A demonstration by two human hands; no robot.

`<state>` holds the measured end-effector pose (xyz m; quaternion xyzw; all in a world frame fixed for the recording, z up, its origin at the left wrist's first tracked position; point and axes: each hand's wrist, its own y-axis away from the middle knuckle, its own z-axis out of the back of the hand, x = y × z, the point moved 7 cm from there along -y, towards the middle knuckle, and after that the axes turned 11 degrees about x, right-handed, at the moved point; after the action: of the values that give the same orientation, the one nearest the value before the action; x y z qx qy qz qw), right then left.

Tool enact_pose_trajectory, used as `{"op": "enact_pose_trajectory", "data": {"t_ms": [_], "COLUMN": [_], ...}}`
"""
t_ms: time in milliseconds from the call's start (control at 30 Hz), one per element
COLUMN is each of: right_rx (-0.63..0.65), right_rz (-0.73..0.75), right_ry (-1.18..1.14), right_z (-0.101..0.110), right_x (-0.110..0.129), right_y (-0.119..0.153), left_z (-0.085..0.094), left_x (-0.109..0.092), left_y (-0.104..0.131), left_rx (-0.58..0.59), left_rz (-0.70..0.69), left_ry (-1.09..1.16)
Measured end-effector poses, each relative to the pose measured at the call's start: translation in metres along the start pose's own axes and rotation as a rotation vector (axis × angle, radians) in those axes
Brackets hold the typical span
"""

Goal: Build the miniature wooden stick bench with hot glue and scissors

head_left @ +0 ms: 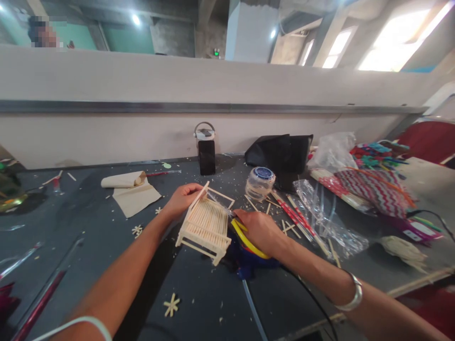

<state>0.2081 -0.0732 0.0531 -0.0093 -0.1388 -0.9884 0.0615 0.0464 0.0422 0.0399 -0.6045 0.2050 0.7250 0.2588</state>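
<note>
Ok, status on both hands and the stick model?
Left hand holding stick model. Right hand on yellow-handled tool, beside model. Jar just beyond that hand.

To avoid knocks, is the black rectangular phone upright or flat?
Upright: the phone stands on end before the white, grey-handled device.

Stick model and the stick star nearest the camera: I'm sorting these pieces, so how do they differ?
The model is much larger than the star. The model has slats set side by side in a frame; the star's few short sticks spread from a centre. The model is held by the left hand; the star lies on the table, untouched. Both look pale and stick-built.
</note>
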Motion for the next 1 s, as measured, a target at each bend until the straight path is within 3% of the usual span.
{"op": "enact_pose_trajectory", "data": {"t_ms": [667, 1000], "right_rx": [0.068, 0.018], "right_rz": [-0.001, -0.029], "right_ry": [-0.079, -0.085], "right_z": [0.0048, 0.0016], "right_x": [0.0057, 0.0005], "right_y": [0.0044, 0.0036], "left_z": [-0.005, -0.0079], "left_x": [-0.0034, -0.0075], "left_y": [0.0043, 0.0051], "left_rx": [0.016, 0.041], "left_rz": [0.074, 0.082], "left_ry": [0.08, 0.074]}}
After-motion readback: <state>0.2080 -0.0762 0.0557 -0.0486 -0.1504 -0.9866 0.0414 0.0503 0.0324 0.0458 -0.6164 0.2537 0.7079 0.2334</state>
